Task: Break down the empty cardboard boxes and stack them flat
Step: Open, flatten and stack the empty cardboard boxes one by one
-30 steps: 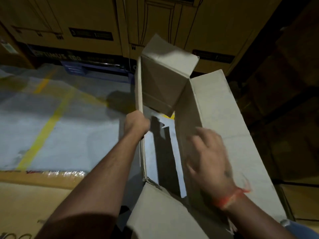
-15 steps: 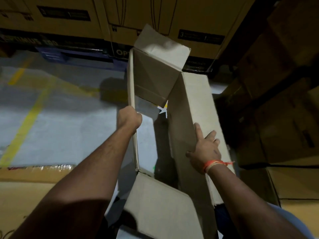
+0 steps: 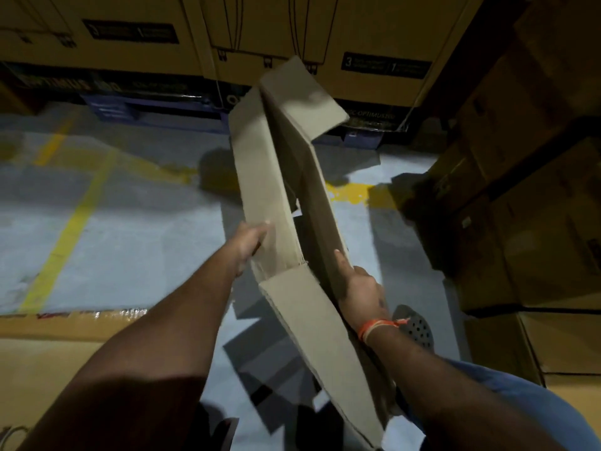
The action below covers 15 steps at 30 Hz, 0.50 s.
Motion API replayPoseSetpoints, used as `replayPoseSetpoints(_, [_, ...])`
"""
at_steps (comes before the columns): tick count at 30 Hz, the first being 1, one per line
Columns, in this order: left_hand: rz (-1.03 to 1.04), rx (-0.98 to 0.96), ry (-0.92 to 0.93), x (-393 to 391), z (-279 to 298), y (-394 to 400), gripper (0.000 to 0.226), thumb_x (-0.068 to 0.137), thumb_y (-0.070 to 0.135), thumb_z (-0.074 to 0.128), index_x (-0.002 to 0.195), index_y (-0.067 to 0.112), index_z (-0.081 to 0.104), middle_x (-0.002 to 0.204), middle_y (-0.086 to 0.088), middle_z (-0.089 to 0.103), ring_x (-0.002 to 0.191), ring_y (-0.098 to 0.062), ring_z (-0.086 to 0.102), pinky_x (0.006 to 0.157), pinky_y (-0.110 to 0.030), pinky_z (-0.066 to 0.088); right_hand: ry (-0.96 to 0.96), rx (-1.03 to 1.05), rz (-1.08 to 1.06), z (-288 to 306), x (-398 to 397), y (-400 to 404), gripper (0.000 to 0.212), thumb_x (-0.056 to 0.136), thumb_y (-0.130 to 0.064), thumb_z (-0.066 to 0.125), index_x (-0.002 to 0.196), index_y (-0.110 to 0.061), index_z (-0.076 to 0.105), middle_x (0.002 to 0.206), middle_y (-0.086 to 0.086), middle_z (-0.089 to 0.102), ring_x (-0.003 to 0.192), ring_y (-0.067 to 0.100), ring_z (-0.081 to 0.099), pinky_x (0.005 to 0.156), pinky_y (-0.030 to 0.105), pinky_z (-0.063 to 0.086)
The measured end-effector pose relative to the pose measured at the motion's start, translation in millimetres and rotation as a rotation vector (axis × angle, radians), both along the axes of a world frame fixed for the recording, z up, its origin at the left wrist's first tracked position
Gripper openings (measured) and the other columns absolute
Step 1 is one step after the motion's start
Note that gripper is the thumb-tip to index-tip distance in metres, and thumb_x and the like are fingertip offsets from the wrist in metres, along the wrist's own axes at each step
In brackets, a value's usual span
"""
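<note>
Both hands gripping cardboard box [image 3: 276, 177], left hand [image 3: 248, 242], right hand [image 3: 362, 292], "OPTIMUS" cartons [image 3: 374, 43]

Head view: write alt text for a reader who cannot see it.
Two bare hands squeeze an open-ended cardboard box nearly flat above a grey floor: the left hand grips its left panel, the right hand holds its right panel. Stacked cartons surround them.
</note>
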<state>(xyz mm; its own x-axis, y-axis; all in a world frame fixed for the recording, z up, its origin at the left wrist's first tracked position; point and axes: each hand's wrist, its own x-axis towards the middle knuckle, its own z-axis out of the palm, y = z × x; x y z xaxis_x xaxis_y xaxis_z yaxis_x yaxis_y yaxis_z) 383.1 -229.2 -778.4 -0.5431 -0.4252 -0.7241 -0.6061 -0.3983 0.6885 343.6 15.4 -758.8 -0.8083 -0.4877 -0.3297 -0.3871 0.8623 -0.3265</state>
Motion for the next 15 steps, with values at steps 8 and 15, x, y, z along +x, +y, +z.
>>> replayPoseSetpoints(8, [0.373,0.113,0.114,36,18,37,0.038,0.086,0.006,0.074,0.120,0.002,0.058,0.110,-0.021,0.071,0.086,-0.031,0.072,0.061,-0.037,0.059,0.020,-0.017,-0.076,1,12,-4,0.095,0.084,0.002,0.049,0.161,-0.038,0.010,0.124,0.012,0.052,0.101,0.039,0.063,0.090,0.041,0.050])
replayPoseSetpoints(15, [0.020,-0.006,0.374,44,92,60,0.042,0.102,0.015,0.059,0.143,0.024,0.051,0.128,-0.003,0.068,0.105,-0.018,0.070,0.087,-0.036,0.058,0.052,-0.050,-0.156,1,25,-12,0.087,0.091,-0.003,0.048,0.162,-0.034,0.008,0.123,0.014,0.052,0.097,0.040,0.062,0.087,0.043,0.051])
